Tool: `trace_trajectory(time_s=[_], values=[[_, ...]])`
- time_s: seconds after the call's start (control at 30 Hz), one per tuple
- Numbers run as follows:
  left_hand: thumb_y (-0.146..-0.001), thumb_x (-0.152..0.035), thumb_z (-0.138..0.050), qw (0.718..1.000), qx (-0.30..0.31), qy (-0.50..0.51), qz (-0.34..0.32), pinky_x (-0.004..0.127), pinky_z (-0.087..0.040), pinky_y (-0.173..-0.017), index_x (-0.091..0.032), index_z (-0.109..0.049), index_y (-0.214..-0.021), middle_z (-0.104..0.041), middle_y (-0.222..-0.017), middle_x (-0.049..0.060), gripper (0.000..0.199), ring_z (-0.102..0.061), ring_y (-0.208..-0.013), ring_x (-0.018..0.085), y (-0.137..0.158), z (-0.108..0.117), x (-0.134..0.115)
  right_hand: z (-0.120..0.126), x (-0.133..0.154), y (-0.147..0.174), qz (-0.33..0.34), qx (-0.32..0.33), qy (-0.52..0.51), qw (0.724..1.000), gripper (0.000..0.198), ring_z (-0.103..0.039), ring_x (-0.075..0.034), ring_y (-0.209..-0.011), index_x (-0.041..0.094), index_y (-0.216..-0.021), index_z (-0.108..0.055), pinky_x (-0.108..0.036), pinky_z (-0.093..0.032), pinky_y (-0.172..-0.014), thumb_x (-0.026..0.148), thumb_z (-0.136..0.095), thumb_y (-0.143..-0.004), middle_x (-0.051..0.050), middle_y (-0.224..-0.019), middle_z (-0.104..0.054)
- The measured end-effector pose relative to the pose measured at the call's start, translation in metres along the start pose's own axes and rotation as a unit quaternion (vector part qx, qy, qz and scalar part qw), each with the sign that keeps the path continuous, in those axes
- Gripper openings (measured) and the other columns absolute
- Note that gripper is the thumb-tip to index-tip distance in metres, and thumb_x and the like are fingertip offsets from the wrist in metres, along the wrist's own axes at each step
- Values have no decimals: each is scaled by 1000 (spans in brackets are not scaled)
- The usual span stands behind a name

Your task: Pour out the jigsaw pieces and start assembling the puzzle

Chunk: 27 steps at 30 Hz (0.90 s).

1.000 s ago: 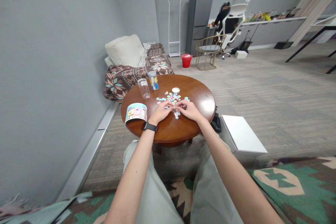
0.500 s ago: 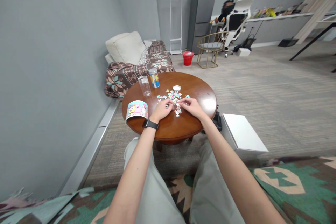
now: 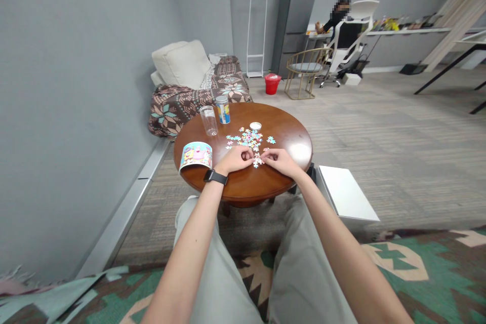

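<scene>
Small jigsaw puzzle pieces point(image 3: 248, 137) lie loosely heaped on a round brown table point(image 3: 243, 190). Closer to me, a few joined pieces point(image 3: 257, 164) sit between my hands. My left hand point(image 3: 238, 158), with a dark watch on its wrist, is closed in a pinch at the left edge of these joined pieces. From the right, my right hand point(image 3: 280, 161) pinches at their upper edge. My fingers cover part of the pieces they grip. A curved cartoon picture sheet point(image 3: 196, 155) stands left of my left hand.
A clear plastic cylinder point(image 3: 208, 121) and a printed can point(image 3: 223, 110) stand at the table's back left. A round white lid point(image 3: 255, 126) lies behind the pieces. A white box point(image 3: 345, 192) is on the floor at right. Across the room a person point(image 3: 334, 20) sits by a counter.
Both hands have come slightly nearer to me and closer together, onto the joined pieces. The loose pieces behind them are less covered. The camera view has shifted a little.
</scene>
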State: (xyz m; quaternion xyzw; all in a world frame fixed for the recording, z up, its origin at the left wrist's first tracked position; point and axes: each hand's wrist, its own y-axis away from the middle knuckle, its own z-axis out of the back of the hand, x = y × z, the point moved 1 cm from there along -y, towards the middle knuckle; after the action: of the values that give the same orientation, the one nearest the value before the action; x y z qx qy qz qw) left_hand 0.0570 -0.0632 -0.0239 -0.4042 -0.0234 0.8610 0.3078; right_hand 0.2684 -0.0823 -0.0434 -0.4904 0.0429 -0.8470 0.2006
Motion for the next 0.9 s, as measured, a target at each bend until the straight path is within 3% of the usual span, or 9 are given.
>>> trace_trajectory(time_s=[0.37, 0.53, 0.9], values=[[-72, -34, -76, 999, 24, 31, 4, 24, -39, -60, -16, -67, -74, -60, -65, -2, 20, -52, -62, 12, 2, 1, -3, -3, 1, 4, 21, -1, 54, 998, 21, -49, -13, -60, 19, -82, -77, -26, -39, -61, 31, -60, -81, 0, -67, -65], [-64, -41, -84, 998, 42, 47, 3, 24, -38, -59, -16, -66, -73, -58, -65, -3, 32, -51, -62, 11, 2, 1, -3, -5, 1, 5, 31, -11, 68, 997, 20, -50, -13, -61, 19, -82, -76, -27, -42, -64, 30, -59, -81, 0, -69, -65], [-67, -39, -81, 998, 45, 49, -3, 24, -39, -60, -16, -68, -75, -59, -65, -2, 28, -52, -62, 11, 1, 0, 1, -4, 8, 10, 78, -29, 96, 992, 16, -58, -15, -68, 19, -82, -74, -29, -49, -69, 23, -59, -82, -3, -80, -66]])
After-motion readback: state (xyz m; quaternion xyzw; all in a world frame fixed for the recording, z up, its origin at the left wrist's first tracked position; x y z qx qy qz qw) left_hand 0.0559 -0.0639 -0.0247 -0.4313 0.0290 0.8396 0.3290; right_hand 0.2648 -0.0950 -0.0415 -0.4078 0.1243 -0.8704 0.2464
